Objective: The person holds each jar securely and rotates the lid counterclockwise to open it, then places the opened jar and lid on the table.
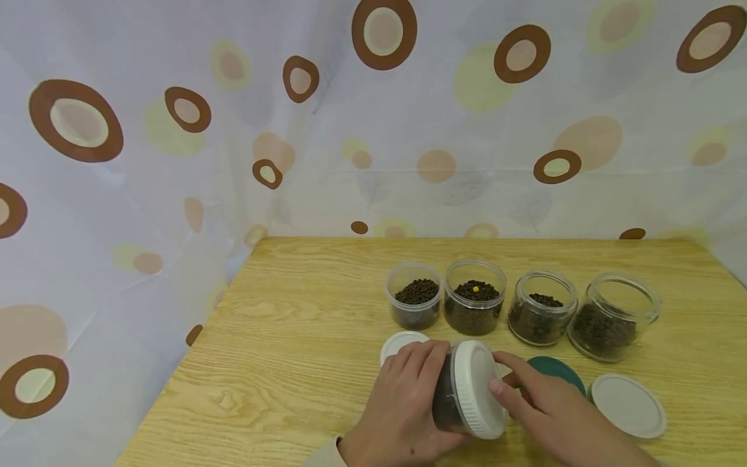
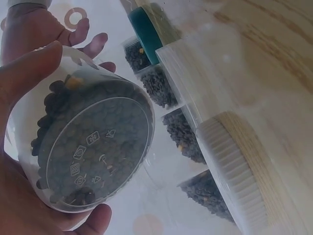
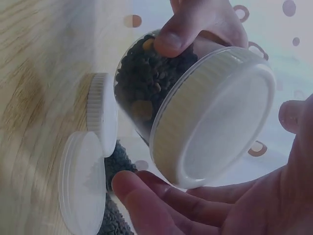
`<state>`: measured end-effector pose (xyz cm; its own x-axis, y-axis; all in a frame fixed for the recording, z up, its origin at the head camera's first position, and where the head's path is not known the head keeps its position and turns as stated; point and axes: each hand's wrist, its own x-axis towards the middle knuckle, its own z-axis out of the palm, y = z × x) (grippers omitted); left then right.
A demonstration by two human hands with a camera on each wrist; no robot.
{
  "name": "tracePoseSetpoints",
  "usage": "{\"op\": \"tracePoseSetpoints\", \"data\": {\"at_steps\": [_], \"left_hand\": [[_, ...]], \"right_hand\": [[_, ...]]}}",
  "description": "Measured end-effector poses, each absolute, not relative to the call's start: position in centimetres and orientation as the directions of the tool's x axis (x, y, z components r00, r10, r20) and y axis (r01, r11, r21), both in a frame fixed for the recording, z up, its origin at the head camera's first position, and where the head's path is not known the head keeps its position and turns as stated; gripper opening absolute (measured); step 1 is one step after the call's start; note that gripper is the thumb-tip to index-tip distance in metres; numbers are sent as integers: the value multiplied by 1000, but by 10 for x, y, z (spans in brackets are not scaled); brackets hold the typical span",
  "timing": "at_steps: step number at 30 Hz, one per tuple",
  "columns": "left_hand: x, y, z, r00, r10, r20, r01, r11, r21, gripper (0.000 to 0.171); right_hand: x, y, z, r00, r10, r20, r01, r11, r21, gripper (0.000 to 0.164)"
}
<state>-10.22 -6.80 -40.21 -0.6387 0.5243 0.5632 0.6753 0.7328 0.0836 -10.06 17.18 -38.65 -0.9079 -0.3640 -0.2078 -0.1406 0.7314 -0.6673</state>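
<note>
A clear jar of dark pellets (image 1: 446, 395) lies tilted on its side above the table's front edge, with a white ribbed lid (image 1: 478, 389) on its mouth. My left hand (image 1: 408, 383) grips the jar's body; its base faces the left wrist camera (image 2: 93, 147), and the thumb presses the wall (image 3: 178, 32). My right hand (image 1: 525, 392) cups the lid (image 3: 215, 117), thumb against the rim (image 3: 142, 191) and fingers curved round it.
Four open jars of dark pellets stand in a row behind: (image 1: 415, 303), (image 1: 474, 305), (image 1: 541, 315), (image 1: 609, 323). On the wooden table (image 1: 292, 337) lie a white lid (image 1: 401, 344), a teal lid (image 1: 557, 371) and another white lid (image 1: 628, 405). A patterned curtain hangs behind.
</note>
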Motion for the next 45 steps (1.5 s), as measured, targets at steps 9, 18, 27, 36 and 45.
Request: {"op": "tracePoseSetpoints", "data": {"at_steps": [9,18,27,36,45], "left_hand": [[-102,-67,-402,-613,541,576,661,750,-1,98],[-102,-65,-405,-604,545,582,656,755,-27,94],[-102,-66,-406,-611,547,572,662,749,-10,97],[-103,-66,-404,-622,536,571,672,740,38,94],[-103,-69,-402,-622,535,572,673,738,43,96]], "right_hand": [[-102,165,-386,-884,-373,-281,-83,717,-692,76],[-98,170,-399,-848,-529,31,-427,647,-632,106],[-96,166,-405,-714,-592,375,-697,551,-459,116],[-90,162,-397,-807,-527,267,-584,644,-494,107],[-92,163,-392,-910,-412,-43,-290,707,-645,97]]}}
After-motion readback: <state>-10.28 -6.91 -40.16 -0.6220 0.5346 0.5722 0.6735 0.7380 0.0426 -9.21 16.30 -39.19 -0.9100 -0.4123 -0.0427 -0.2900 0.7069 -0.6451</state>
